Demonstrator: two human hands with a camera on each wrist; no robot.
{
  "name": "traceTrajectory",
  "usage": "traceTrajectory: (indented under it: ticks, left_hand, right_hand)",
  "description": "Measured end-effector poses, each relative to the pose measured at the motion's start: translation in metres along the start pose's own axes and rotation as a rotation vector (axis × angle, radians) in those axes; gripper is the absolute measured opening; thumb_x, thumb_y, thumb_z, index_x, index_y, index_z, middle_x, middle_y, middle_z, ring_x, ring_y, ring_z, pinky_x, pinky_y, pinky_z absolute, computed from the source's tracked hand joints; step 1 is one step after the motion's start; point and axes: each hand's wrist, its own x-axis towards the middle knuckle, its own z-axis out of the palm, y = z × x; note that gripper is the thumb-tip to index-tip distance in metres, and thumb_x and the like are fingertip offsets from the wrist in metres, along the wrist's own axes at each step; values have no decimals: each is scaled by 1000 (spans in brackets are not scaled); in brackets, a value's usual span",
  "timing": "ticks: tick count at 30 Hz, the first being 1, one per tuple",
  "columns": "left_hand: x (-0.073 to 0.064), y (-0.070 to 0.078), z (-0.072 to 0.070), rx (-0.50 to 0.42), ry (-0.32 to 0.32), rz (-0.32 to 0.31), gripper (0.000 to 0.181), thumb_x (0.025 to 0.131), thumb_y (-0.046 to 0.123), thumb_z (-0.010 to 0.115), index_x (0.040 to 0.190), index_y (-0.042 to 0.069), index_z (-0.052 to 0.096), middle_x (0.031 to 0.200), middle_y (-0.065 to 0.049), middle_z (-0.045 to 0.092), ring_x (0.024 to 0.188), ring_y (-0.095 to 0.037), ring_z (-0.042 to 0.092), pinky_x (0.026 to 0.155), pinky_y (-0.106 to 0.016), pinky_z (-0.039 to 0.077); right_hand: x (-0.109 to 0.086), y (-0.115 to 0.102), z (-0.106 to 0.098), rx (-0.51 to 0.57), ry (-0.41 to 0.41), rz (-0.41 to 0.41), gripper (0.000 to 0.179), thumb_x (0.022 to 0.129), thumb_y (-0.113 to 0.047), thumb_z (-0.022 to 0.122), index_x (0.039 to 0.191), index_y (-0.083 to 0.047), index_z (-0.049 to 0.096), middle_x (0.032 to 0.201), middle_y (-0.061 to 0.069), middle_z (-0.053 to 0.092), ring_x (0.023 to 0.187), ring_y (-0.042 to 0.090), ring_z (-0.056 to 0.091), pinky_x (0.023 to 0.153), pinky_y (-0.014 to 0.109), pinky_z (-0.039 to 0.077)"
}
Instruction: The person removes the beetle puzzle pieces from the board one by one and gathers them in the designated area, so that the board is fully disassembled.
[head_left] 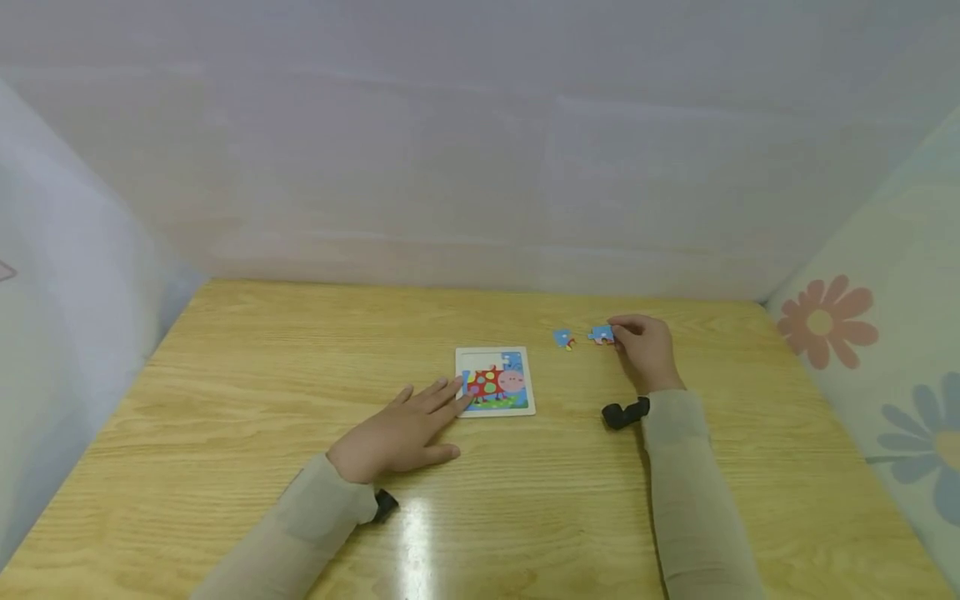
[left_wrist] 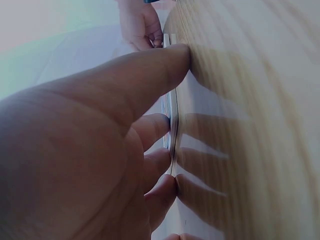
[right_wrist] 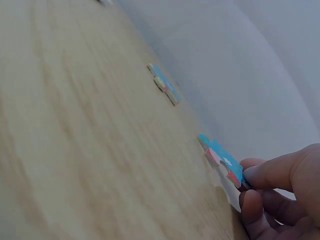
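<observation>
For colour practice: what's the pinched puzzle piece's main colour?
The piece is mainly blue, clearest in the right wrist view.

puzzle board: part-filled | held piece: blue-red | loose piece: flat, nearby

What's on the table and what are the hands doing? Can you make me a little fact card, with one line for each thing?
Table: wood-grain tabletop
Board: white-edged puzzle board, partly filled
Picture: red spotted bug with a pink face
Unfilled part: white area at the board's upper left
Left hand: touching the board's left side
Right hand: pinching a mostly blue puzzle piece
Loose piece: one, blue with some red and yellow, left of the pinched one
</observation>
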Motion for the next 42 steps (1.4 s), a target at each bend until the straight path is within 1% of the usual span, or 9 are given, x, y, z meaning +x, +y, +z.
traceTrajectory:
  ticks: [4, 6, 11, 20, 25, 28, 32, 39, 42]
  left_hand:
    - [0, 0, -1, -1, 2, -2, 75, 103, 49, 54, 163, 17, 22, 170, -8, 11, 155, -31, 10, 121, -62, 12]
    - [0, 0, -1, -2, 1, -3, 75, 103, 49, 54, 163, 17, 22, 170, -8, 10, 155, -31, 10, 121, -61, 12]
    - [1, 0, 0, -5, -1, 3, 75, 103, 49, 54, 163, 16, 22, 170, -8, 10, 155, -32, 10, 121, -62, 12]
    - [0, -1, -1, -6, 4, 9, 76, 103, 48, 55, 163, 15, 22, 170, -9, 9, 155, -32, 12, 121, -63, 13]
    - [0, -1, -2, -16, 6, 16, 74, 104, 46, 55, 163, 14, 23, 170, -10, 11, 155, -33, 12, 120, -64, 14]
    - [0, -1, -2, -14, 5, 18, 74, 104, 46, 54, 163, 14, 23, 170, -10, 10, 155, -33, 12, 120, -64, 14]
    - [0, -1, -2, -15, 5, 18, 74, 104, 46, 55, 163, 14, 23, 170, -10, 10, 155, -33, 12, 120, -63, 13]
    - [0, -1, -1, -5, 1, 13, 76, 103, 48, 55, 163, 15, 23, 170, -10, 10, 155, -33, 11, 120, -63, 14]
    - [0, -1, -1, -9, 0, 15, 75, 103, 47, 55, 163, 14, 23, 170, -11, 10, 155, -33, 12, 120, -63, 14]
  right_hand:
    - [0, -1, 0, -72, -3, -5, 22, 102, -8, 60, 116, 3, 72, 93, 13, 66, 75, 17, 57, 66, 23, 50]
    - [0, -2, 0, -116, -13, -15, 22, 103, -9, 59, 117, 2, 72, 98, 16, 66, 80, 20, 58, 68, 23, 50]
    - [1, -2, 0, -176, -30, -16, 24, 104, -10, 56, 121, 1, 71, 112, 20, 66, 94, 25, 60, 76, 26, 52]
    - [1, -7, 3, -202, -40, -42, 24, 105, -12, 55, 120, 0, 70, 120, 20, 65, 106, 32, 60, 87, 41, 53]
    - [-2, -16, 7, -183, -61, -65, 25, 106, -11, 53, 122, 0, 69, 125, 19, 63, 108, 34, 59, 89, 45, 53]
    - [-5, -23, 11, -149, -90, -70, 26, 106, -13, 52, 124, -1, 67, 124, 18, 62, 108, 33, 57, 89, 45, 52]
    - [-9, -32, 18, -142, -152, -80, 28, 106, -16, 52, 126, -2, 66, 124, 14, 61, 107, 30, 55, 88, 43, 50]
    - [-14, -46, 35, -193, -261, -147, 26, 103, -17, 61, 123, -3, 69, 120, 14, 64, 102, 29, 61, 84, 42, 53]
    - [-17, -50, 43, -206, -298, -158, 24, 101, -17, 65, 120, -4, 71, 119, 11, 66, 102, 27, 61, 85, 41, 52]
